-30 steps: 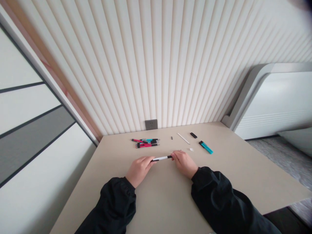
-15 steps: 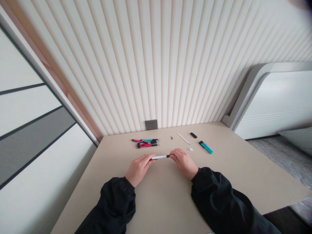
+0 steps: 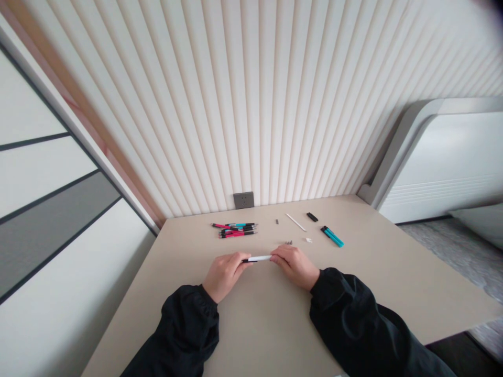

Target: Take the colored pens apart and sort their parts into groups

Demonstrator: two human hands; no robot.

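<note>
A white pen [image 3: 260, 258] with a black clip end lies level between my two hands, close above the table. My left hand [image 3: 225, 273] is closed on its black end. At the other end, the fingers of my right hand [image 3: 294, 264] pinch the pen and cover its tip. Just beyond my right fingers sit some small grey pieces [image 3: 288, 242], too small to name. Past my left hand lies a pile of pink, blue and black pens [image 3: 236, 230].
On the table [image 3: 267, 324] lie a thin white refill-like stick [image 3: 295, 222], black parts [image 3: 312, 217], turquoise barrels [image 3: 333, 237], small white pieces [image 3: 307, 240] and a small grey piece [image 3: 277, 221]. A dark socket [image 3: 243, 200] is on the ribbed wall behind.
Both hands have come slightly nearer with the pen. The black part at its right end no longer shows. Small grey pieces now show beyond my right fingers.
</note>
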